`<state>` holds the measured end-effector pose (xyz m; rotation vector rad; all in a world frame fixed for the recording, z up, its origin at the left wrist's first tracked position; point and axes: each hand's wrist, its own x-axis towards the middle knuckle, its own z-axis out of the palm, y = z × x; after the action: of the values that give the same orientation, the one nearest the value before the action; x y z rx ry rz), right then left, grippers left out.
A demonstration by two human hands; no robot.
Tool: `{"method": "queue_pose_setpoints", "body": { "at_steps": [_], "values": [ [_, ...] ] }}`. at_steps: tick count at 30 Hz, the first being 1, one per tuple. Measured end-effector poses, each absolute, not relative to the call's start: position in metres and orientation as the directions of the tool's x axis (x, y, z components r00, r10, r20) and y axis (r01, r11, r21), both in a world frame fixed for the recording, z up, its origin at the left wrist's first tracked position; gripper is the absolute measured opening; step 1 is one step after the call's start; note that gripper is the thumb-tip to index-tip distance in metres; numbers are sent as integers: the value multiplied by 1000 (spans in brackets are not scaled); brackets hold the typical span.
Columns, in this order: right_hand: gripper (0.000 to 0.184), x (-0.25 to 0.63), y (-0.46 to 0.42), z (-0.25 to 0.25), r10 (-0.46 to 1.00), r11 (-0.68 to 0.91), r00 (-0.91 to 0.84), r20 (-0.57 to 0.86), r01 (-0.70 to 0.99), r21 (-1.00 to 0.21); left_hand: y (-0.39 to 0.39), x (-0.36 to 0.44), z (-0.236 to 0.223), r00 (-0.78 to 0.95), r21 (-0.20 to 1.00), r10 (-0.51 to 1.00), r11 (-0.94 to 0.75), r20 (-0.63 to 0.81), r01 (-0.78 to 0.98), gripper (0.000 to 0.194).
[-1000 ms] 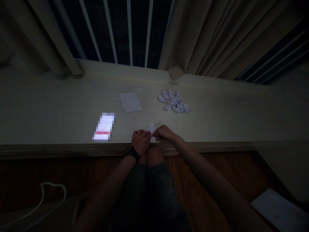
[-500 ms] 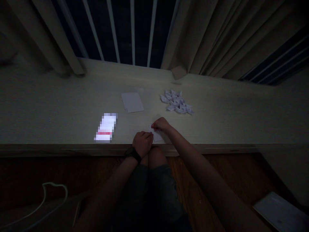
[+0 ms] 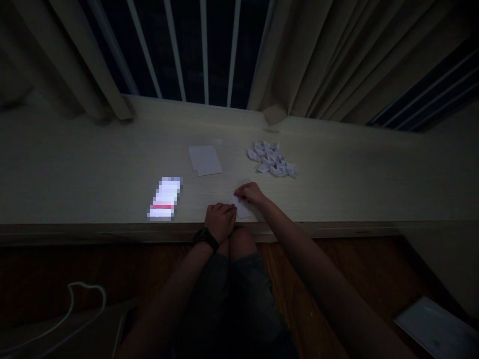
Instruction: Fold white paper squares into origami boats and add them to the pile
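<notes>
A small sheet of white paper (image 3: 243, 211) lies near the front edge of the pale ledge, between my hands. My right hand (image 3: 250, 193) is closed in a pinch at its far left edge, the wrist bent inward. My left hand (image 3: 220, 219), with a dark watch on the wrist, presses its fingers together at the paper's left edge. Dim light hides the exact fold under the fingertips. Beyond the right hand sits a cluster of several folded white paper pieces (image 3: 272, 158). A stack of flat white paper (image 3: 205, 160) lies farther back on the left.
A lit phone with a blurred screen (image 3: 164, 198) lies left of my left hand. Curtains (image 3: 310, 60) and a barred window (image 3: 187, 50) stand behind the ledge (image 3: 355, 179). Below are a white cable (image 3: 87, 285) and a flat pale object (image 3: 436, 326).
Both hands stay at the paper in nearly the same pose. The whole view has shifted slightly; the papers and the phone lie as before.
</notes>
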<state>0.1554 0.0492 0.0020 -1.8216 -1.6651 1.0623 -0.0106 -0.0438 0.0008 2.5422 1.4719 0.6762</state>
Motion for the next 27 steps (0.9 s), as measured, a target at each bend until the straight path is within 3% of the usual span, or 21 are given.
{"method": "queue_pose_setpoints", "body": {
  "at_steps": [8, 15, 21, 27],
  "values": [
    [22, 144, 57, 11, 967, -205, 58, -247, 752, -626, -44, -11, 0, 414, 338, 850, -514, 326, 788, 29],
    [19, 155, 30, 21, 948, -135, -55, -314, 823, -551, -44, -11, -2, 414, 339, 846, -518, 335, 785, 28],
    [17, 169, -22, 14, 961, -98, -84, -265, 791, -604, -44, -11, -2, 413, 348, 851, -513, 324, 785, 28],
    [17, 174, -29, 13, 934, -136, -133, -332, 726, -675, -45, -11, 1, 413, 342, 848, -516, 331, 785, 27]
  ]
}}
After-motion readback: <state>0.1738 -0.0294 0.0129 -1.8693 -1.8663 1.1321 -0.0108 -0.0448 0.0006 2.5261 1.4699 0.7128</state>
